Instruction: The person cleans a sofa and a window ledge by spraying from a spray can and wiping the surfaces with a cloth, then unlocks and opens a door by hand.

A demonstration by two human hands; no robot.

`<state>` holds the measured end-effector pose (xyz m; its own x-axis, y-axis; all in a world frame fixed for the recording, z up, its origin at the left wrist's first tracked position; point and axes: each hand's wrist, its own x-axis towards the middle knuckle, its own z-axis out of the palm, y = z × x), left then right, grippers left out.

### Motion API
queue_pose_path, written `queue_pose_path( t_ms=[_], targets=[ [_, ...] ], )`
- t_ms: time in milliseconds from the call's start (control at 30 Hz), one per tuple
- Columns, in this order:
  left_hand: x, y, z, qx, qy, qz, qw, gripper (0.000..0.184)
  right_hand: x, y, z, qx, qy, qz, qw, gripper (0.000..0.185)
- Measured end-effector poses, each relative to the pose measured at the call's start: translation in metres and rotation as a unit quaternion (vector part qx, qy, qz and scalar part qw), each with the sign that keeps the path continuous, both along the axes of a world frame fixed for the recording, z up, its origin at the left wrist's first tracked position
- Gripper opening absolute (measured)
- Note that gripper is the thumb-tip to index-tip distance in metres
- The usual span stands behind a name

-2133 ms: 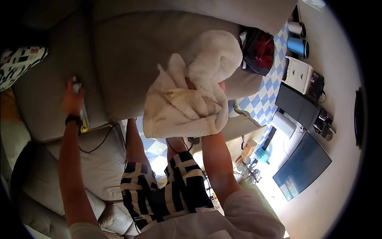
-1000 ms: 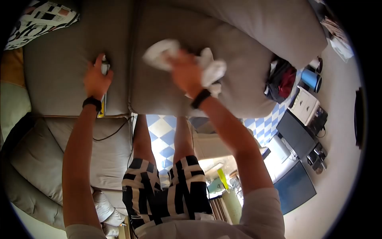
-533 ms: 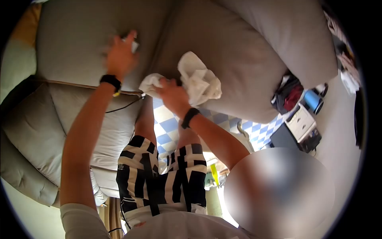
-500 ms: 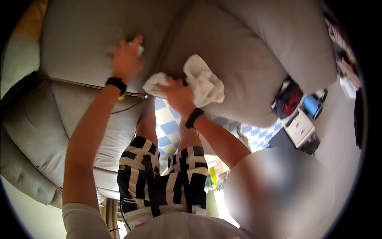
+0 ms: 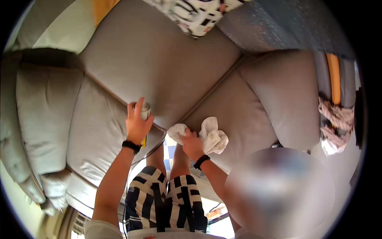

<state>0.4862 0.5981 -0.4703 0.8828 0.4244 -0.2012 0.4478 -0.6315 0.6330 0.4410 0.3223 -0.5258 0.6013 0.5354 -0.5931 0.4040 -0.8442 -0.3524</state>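
Observation:
My left hand (image 5: 138, 124) is wrapped round a spray can (image 5: 146, 110) with a pale silvery top. The index finger lies up over the can's top, and a bit of yellow shows near my wrist. Beneath it is the brown-grey sofa seat (image 5: 159, 59), close to the seam. My right hand (image 5: 192, 144) grips a crumpled white cloth (image 5: 213, 135) at the front edge of the sofa. The cloth bunches out on both sides of my fingers.
A patterned black-and-white cushion (image 5: 195, 18) and a dark speckled cover (image 5: 286, 28) lie at the far side. Sofa backrests (image 5: 43, 115) rise at left. Striped clothing (image 5: 337, 119) hangs at right. A thin cable runs by my left leg.
The view has swung, bringing the patterned cushion and dark cover into sight. My left hand is now nearer my body, with the can plainer to see. My right hand still grips the cloth.

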Motion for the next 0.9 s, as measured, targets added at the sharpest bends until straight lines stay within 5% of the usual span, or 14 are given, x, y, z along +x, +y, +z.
queue_pose_path(
  t_ms=[133, 333, 433, 567, 767, 900],
  targets=[
    [0.013, 0.014, 0.026, 0.019, -0.010, 0.065, 0.998, 0.065, 0.022, 0.005, 0.027, -0.001, 0.041, 0.027, 0.999, 0.051],
    [-0.025, 0.012, 0.016, 0.037, 0.007, 0.109, 0.993, 0.063, 0.036, -0.039, 0.037, 0.043, 0.080, -0.091, 0.992, 0.061],
    [-0.054, 0.014, 0.014, 0.083, -0.025, 0.079, 0.993, 0.066, 0.046, -0.060, 0.039, 0.035, 0.074, -0.133, 0.988, 0.060],
    [-0.054, 0.081, 0.033, 0.170, -0.162, 0.187, 0.954, 0.071, 0.055, -0.072, 0.034, 0.036, 0.064, -0.154, 0.985, 0.062],
    [-0.094, 0.046, 0.047, 0.054, -0.021, 0.015, 0.998, 0.064, 0.067, -0.031, 0.031, 0.038, 0.091, -0.165, 0.981, 0.058],
    [-0.076, 0.098, 0.031, 0.031, -0.130, 0.195, 0.972, 0.064, 0.060, -0.003, 0.033, 0.082, 0.055, -0.156, 0.983, 0.056]
  ],
)
